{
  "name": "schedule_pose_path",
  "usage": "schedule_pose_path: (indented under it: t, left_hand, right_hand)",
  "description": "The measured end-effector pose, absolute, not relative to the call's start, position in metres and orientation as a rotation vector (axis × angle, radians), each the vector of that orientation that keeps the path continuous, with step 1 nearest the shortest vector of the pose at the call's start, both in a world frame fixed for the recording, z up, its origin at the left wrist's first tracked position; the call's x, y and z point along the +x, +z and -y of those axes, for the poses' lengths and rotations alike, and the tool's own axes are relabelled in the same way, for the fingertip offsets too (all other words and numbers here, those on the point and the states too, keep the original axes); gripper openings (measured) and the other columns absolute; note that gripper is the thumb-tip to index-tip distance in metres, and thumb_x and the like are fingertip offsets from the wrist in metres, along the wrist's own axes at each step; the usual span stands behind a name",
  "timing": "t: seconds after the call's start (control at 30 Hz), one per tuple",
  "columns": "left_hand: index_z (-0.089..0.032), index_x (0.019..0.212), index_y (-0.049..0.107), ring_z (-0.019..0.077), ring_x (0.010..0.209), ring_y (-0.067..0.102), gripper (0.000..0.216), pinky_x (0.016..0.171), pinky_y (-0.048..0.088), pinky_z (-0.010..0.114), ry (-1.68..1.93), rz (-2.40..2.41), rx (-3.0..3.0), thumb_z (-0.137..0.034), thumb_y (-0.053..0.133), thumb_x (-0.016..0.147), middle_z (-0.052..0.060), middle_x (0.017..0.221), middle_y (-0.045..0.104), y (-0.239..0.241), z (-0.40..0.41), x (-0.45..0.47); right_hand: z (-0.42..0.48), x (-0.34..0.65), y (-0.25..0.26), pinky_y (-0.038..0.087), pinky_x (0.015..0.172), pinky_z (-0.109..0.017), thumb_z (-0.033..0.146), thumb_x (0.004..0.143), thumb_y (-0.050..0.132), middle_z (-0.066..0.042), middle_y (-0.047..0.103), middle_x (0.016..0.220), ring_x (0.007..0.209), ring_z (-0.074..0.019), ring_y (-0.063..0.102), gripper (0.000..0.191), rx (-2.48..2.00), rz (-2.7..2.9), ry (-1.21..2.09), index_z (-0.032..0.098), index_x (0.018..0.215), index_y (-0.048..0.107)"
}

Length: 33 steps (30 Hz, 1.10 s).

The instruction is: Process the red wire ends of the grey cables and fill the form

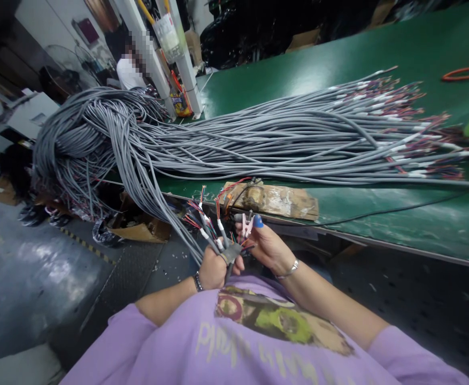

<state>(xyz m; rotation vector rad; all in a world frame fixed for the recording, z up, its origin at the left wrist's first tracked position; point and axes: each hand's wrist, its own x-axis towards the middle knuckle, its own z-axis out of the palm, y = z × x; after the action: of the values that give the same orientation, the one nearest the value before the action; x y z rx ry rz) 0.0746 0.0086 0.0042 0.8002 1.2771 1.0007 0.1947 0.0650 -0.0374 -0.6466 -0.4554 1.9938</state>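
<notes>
My left hand [214, 269] is closed around a small bunch of grey cable ends [202, 227], whose stripped coloured wires fan upward. My right hand [267, 245], one fingertip capped in blue, pinches a small clip [247, 222] at those wire tips. Both hands are held close to my chest, just in front of the table edge. A huge bundle of grey cables [258, 136] stretches across the green table [398, 214], and its left part drapes over the table's end toward the floor.
A worn cardboard pad [274, 199] with wires lies at the table's front edge. An orange cable loop [464, 73] sits at the far right. Cardboard boxes [138, 231] stand on the floor to the left. Another person [130, 69] is at the back.
</notes>
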Motion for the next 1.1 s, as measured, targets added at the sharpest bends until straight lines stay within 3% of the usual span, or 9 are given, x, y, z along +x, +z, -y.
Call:
schedule_pose_path:
  t: [0.2,0.37,0.57,0.73,0.9,1.1]
  left_hand:
    - [-0.018,0.068,0.049,0.0084,0.032,0.047,0.05,0.034,0.032,0.017,1.045,-1.222,0.818,-0.061,0.074,0.06,-0.003,0.042,0.057,0.001,-0.006,0.074]
    - [-0.018,0.07,0.049,0.0087,0.034,0.049,0.051,0.035,0.034,0.017,1.065,-1.232,0.828,-0.062,0.075,0.061,-0.002,0.047,0.061,-0.001,-0.003,0.07]
    - [-0.017,0.071,0.055,0.0091,0.037,0.052,0.047,0.038,0.039,0.018,1.034,-1.233,0.969,-0.062,0.07,0.069,0.0,0.05,0.063,-0.006,-0.001,0.065]
    - [-0.017,0.068,0.057,0.0099,0.038,0.053,0.047,0.04,0.043,0.02,0.976,-1.28,1.028,-0.062,0.07,0.067,0.0,0.05,0.062,-0.001,-0.003,0.067]
    - [-0.016,0.054,0.057,0.0107,0.039,0.054,0.048,0.043,0.046,0.021,0.872,-1.252,1.072,-0.06,0.076,0.061,0.002,0.047,0.06,0.011,-0.005,0.069]
    - [-0.016,0.051,0.059,0.0117,0.04,0.055,0.045,0.046,0.048,0.023,0.714,-1.22,1.067,-0.054,0.081,0.056,0.002,0.045,0.059,0.014,-0.006,0.063]
  right_hand:
    - [-0.062,0.196,-0.03,0.044,0.058,-0.025,0.061,0.066,0.073,-0.001,0.068,0.071,0.061,-0.0131,0.057,0.041,-0.644,0.439,2.028,0.022,0.074,0.067]
    - [-0.064,0.203,-0.029,0.044,0.056,-0.024,0.064,0.074,0.064,-0.002,0.069,0.076,0.06,-0.0126,0.056,0.043,-0.641,0.486,2.045,0.022,0.085,0.069]
    - [-0.053,0.22,-0.03,0.045,0.058,-0.025,0.065,0.061,0.074,-0.004,0.067,0.073,0.063,-0.0139,0.058,0.054,-0.629,0.726,2.161,0.018,0.086,0.07]
    - [-0.033,0.22,-0.014,0.043,0.06,-0.028,0.048,0.063,0.081,-0.001,0.066,0.066,0.06,-0.0138,0.057,0.037,-0.705,1.019,1.977,0.018,0.078,0.065]
    - [-0.027,0.213,-0.007,0.045,0.056,-0.03,0.046,0.07,0.076,0.002,0.063,0.053,0.05,-0.0152,0.057,0.03,-0.677,0.996,1.948,0.021,0.071,0.059]
    - [-0.036,0.22,-0.016,0.044,0.059,-0.028,0.044,0.068,0.077,0.0,0.064,0.057,0.054,-0.0135,0.055,0.03,-0.795,1.235,1.857,0.018,0.066,0.063]
